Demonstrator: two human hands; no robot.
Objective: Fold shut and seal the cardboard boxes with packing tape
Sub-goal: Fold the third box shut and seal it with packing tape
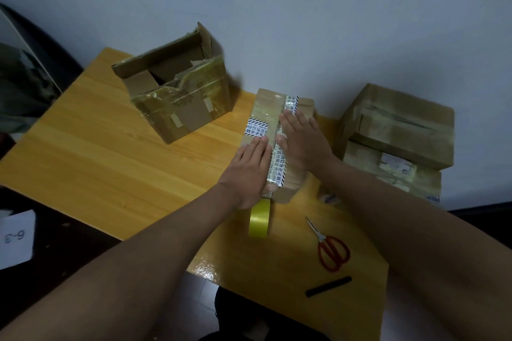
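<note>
Tape roll (260, 219) top hidden behind left hand (247, 171); printed txt on box (297, 111) too small to read; paper sheet (15, 239) cut off at left edge.

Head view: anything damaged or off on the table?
Yes. The open box at the table's back left stands unsealed, its flaps up, and the old tape along its top front edge is torn and ragged. The small box under both flat hands, left hand and right hand, looks intact.

Four cardboard boxes (277, 144), one tape roll (259, 219), one scissors (329, 249), one black stick (328, 286).
</note>
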